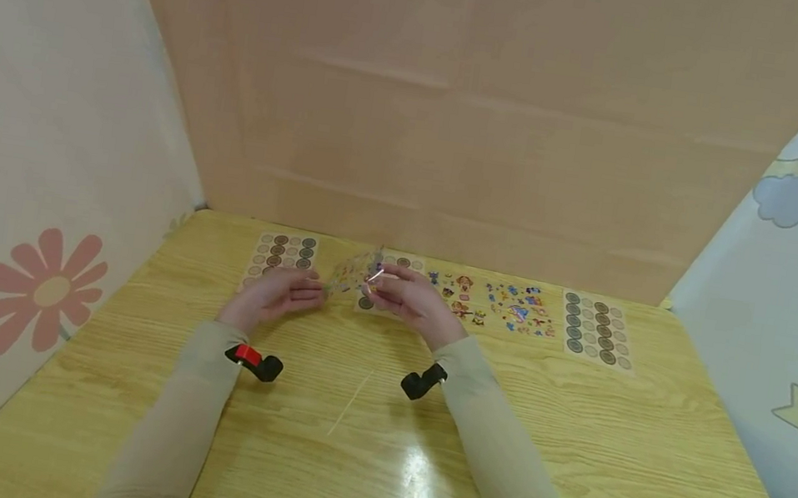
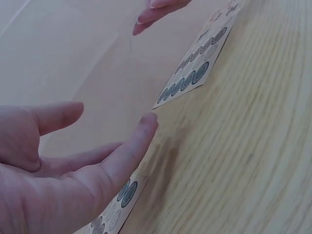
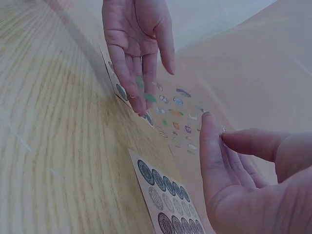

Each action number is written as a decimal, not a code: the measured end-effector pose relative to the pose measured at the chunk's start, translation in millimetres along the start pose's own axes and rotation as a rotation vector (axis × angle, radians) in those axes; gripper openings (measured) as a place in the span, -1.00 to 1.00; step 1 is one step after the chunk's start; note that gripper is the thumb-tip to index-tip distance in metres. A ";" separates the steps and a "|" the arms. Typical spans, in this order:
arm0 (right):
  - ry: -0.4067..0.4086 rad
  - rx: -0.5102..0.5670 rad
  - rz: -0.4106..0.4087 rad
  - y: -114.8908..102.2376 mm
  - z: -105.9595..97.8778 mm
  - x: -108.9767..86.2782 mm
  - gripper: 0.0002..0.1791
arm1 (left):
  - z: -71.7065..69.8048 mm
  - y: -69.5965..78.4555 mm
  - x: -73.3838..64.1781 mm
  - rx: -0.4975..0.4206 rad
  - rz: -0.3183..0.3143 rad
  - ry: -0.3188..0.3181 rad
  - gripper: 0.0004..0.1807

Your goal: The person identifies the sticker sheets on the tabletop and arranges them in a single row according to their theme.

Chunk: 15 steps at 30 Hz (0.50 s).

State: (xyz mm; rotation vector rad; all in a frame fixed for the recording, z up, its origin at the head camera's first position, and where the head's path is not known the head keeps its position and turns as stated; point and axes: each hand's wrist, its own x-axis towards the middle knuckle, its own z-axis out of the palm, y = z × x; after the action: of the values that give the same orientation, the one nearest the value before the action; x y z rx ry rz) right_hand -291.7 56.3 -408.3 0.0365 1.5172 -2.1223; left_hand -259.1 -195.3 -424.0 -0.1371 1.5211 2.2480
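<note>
Between my hands a clear sticker sheet (image 1: 353, 271) with small colourful pictures hangs tilted above the table. My right hand (image 1: 411, 301) pinches its right end between thumb and fingers, seen closer in the right wrist view, where the sheet (image 3: 176, 114) spreads leftward. At the sheet's other end is my left hand (image 1: 279, 296), its thumb held apart from the extended fingers (image 2: 139, 141). Whether those fingers touch the sheet I cannot tell. Beneath lie a left sheet of round coin-like stickers (image 1: 279, 252) and a middle one (image 1: 403, 262), both partly covered by the hands.
To the right of my right hand, two clear sheets with cartoon stickers, one (image 1: 465, 285) beside the other (image 1: 517, 313), lie in the row. Another coin-like sheet (image 1: 596, 330) ends it. A tan backdrop (image 1: 455, 164) rises behind the wooden table (image 1: 311, 456).
</note>
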 end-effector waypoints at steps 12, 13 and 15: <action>-0.028 -0.044 -0.013 8.4 -3.3 -25.8 -0.48 | 9.8 -12.1 -9.2 0.048 0.065 0.114 -0.46; -0.035 -0.057 -0.017 9.3 -3.3 -28.3 -0.48 | 10.6 -12.8 -10.9 0.042 0.078 0.118 -0.46; -0.049 -0.077 -0.026 11.2 -3.8 -33.4 -0.47 | 11.4 -13.9 -15.0 0.050 0.100 0.116 -0.46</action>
State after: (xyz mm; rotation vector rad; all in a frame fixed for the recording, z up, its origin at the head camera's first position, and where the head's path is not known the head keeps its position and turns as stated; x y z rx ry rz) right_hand -259.1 70.4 -408.9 -0.0627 1.5773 -2.0678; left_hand -238.3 -184.9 -426.9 -0.1842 1.6777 2.3125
